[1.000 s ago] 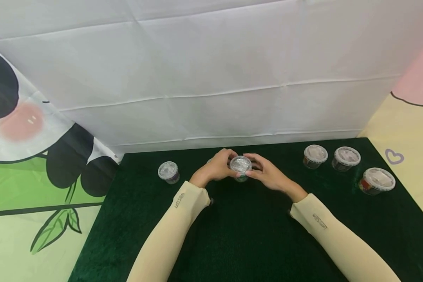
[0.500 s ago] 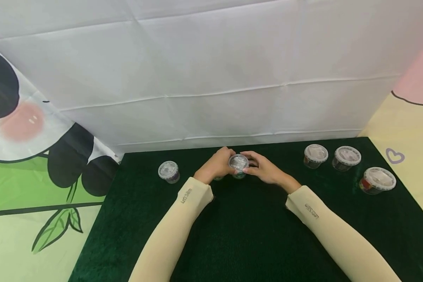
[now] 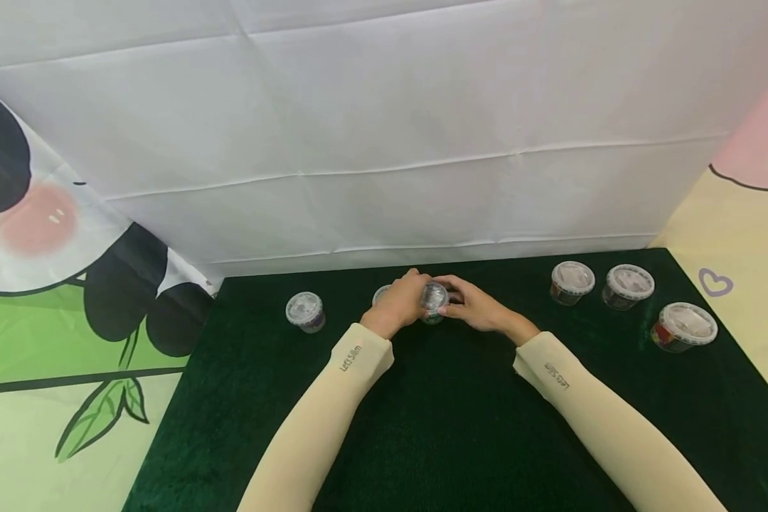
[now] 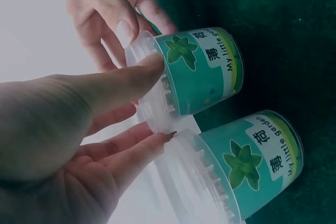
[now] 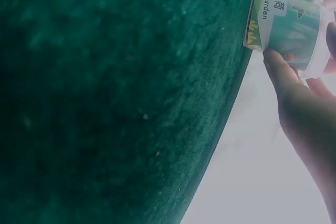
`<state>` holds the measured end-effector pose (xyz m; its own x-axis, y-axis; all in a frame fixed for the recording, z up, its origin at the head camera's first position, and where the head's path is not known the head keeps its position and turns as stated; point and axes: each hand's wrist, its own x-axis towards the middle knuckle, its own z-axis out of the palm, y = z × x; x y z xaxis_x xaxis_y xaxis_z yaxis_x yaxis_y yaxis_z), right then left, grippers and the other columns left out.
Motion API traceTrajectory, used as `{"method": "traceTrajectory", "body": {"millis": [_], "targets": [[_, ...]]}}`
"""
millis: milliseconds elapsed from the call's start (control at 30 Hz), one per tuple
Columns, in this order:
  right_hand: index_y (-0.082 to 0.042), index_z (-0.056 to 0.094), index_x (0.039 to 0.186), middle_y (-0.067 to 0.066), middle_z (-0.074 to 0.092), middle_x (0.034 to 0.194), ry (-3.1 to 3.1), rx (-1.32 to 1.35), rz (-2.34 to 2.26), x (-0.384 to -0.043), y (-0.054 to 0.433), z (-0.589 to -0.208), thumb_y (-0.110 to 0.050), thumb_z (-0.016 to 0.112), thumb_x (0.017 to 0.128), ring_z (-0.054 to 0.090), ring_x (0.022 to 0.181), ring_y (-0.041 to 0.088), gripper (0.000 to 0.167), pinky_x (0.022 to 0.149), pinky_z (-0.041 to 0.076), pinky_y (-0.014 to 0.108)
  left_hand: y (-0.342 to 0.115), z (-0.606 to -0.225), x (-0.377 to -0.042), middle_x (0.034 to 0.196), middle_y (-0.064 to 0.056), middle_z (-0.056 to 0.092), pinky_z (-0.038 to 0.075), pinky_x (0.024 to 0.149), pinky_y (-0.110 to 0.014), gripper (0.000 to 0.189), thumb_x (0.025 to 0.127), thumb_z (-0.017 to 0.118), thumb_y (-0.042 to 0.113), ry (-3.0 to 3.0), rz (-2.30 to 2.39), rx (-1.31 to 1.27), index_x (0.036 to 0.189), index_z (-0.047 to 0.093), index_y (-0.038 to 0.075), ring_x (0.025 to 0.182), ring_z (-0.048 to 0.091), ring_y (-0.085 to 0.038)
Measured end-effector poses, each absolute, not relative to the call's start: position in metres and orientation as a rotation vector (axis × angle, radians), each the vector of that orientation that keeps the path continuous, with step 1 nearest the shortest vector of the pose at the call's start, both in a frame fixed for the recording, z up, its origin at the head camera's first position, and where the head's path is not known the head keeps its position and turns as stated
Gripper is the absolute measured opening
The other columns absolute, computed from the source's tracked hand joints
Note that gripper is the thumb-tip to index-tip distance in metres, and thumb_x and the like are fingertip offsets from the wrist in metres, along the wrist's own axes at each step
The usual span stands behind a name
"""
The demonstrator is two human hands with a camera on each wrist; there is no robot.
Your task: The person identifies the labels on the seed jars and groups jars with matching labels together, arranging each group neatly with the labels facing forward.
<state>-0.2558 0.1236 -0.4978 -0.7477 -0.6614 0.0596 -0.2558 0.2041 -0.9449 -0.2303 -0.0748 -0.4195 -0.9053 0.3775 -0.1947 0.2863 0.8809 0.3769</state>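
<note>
A lidded plastic cup with a green mint-leaf label stands upright on the dark green cloth, between both hands. My left hand pinches its lid, with the thumb across the near side in the left wrist view and the fingers behind. From the other side my right hand holds the same cup; its thumb is on the cup's side in the right wrist view. Close beside it is a second mint cup, which my left fingertips reach between the lids. In the head view my left hand mostly hides that second cup.
Another lidded cup stands to the left. At the right are two cups, one and another, plus a larger tub nearer the edge. A white fabric wall rises behind the green cloth.
Both hands have shifted slightly left with the cup between them. The left wrist has turned, and the second cup's lid shows a little more behind the left hand.
</note>
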Motion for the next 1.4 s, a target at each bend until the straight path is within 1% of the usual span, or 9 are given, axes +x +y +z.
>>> {"method": "traceTrajectory", "body": {"millis": [133, 300, 433, 633, 900, 1100, 1200, 1300, 1400], "targets": [[0.006, 0.029, 0.159, 0.031, 0.031, 0.163, 2.131, -0.870, -1.558, -0.256, 0.124, -0.498, 0.000, 0.060, 0.106, 0.035, 0.150, 0.054, 0.062, 0.117, 0.042, 0.059, -0.074, -0.420, -0.229, 0.143, -0.019, 0.056, 0.052, 0.110, -0.048, 0.061, 0.094, 0.081, 0.006, 2.801, 0.484, 0.502, 0.149, 0.056, 0.006, 0.125, 0.061, -0.034], [0.006, 0.027, 0.161, 0.031, 0.028, 0.166, 2.180, -0.854, -1.547, -0.250, 0.129, -0.493, -0.001, 0.059, 0.107, 0.034, 0.152, 0.051, 0.063, 0.119, 0.039, 0.058, -0.075, -0.423, -0.224, 0.151, -0.018, 0.050, 0.050, 0.113, -0.045, 0.066, 0.095, 0.080, 0.006, 2.828, 0.549, 0.560, 0.154, 0.050, 0.004, 0.132, 0.058, -0.032], [0.006, 0.027, 0.161, 0.031, 0.028, 0.167, 2.242, -0.826, -1.557, -0.244, 0.141, -0.484, -0.002, 0.058, 0.108, 0.033, 0.153, 0.049, 0.063, 0.121, 0.036, 0.059, -0.078, -0.422, -0.216, 0.155, -0.017, 0.047, 0.048, 0.116, -0.043, 0.068, 0.096, 0.078, 0.007, 2.858, 0.701, 0.582, 0.156, 0.047, 0.004, 0.137, 0.056, -0.031], [0.005, 0.028, 0.161, 0.030, 0.031, 0.166, 2.319, -0.777, -1.586, -0.232, 0.169, -0.476, -0.002, 0.058, 0.108, 0.035, 0.152, 0.049, 0.062, 0.121, 0.034, 0.061, -0.076, -0.416, -0.199, 0.158, -0.015, 0.049, 0.044, 0.119, -0.047, 0.069, 0.096, 0.081, 0.012, 2.853, 0.953, 0.561, 0.156, 0.048, 0.006, 0.141, 0.054, -0.030], [0.004, 0.027, 0.162, 0.030, 0.033, 0.165, 2.394, -0.746, -1.594, -0.210, 0.201, -0.470, -0.003, 0.058, 0.108, 0.035, 0.152, 0.049, 0.062, 0.121, 0.034, 0.059, -0.059, -0.421, -0.183, 0.157, -0.017, 0.051, 0.047, 0.116, -0.042, 0.072, 0.094, 0.082, 0.009, 2.546, 1.442, 0.535, 0.157, 0.046, 0.004, 0.144, 0.053, -0.031], [0.006, 0.027, 0.161, 0.032, 0.034, 0.163, 2.450, -0.704, -1.586, -0.195, 0.225, -0.471, -0.001, 0.057, 0.108, 0.036, 0.150, 0.051, 0.061, 0.119, 0.034, 0.056, -0.042, -0.432, -0.177, 0.155, -0.016, 0.054, 0.050, 0.113, -0.040, 0.071, 0.094, 0.082, 0.008, 2.391, 1.599, 0.512, 0.157, 0.047, 0.007, 0.141, 0.056, -0.031], [0.007, 0.028, 0.161, 0.033, 0.035, 0.162, 2.483, -0.689, -1.588, -0.188, 0.237, -0.472, -0.003, 0.057, 0.108, 0.037, 0.149, 0.053, 0.061, 0.119, 0.037, 0.046, -0.033, -0.438, -0.175, 0.154, -0.014, 0.056, 0.052, 0.111, -0.039, 0.070, 0.094, 0.082, 0.009, 2.341, 1.655, 0.471, 0.155, 0.049, 0.008, 0.139, 0.059, -0.031], [0.007, 0.027, 0.161, 0.035, 0.036, 0.162, 2.504, -0.675, -1.600, -0.182, 0.249, -0.474, -0.003, 0.057, 0.109, 0.037, 0.147, 0.055, 0.061, 0.116, 0.041, 0.024, -0.023, -0.446, -0.174, 0.151, -0.012, 0.059, 0.053, 0.109, -0.037, 0.068, 0.094, 0.083, 0.010, 2.298, 1.710, 0.420, 0.154, 0.051, 0.009, 0.137, 0.060, -0.029], [0.008, 0.027, 0.160, 0.036, 0.035, 0.161, 2.529, -0.668, -1.614, -0.179, 0.261, -0.477, -0.003, 0.057, 0.109, 0.037, 0.146, 0.056, 0.061, 0.108, 0.039, 0.007, -0.013, -0.454, -0.174, 0.150, -0.011, 0.060, 0.054, 0.108, -0.036, 0.067, 0.094, 0.082, 0.012, 2.256, 1.756, 0.390, 0.154, 0.052, 0.009, 0.136, 0.061, -0.027]]}}
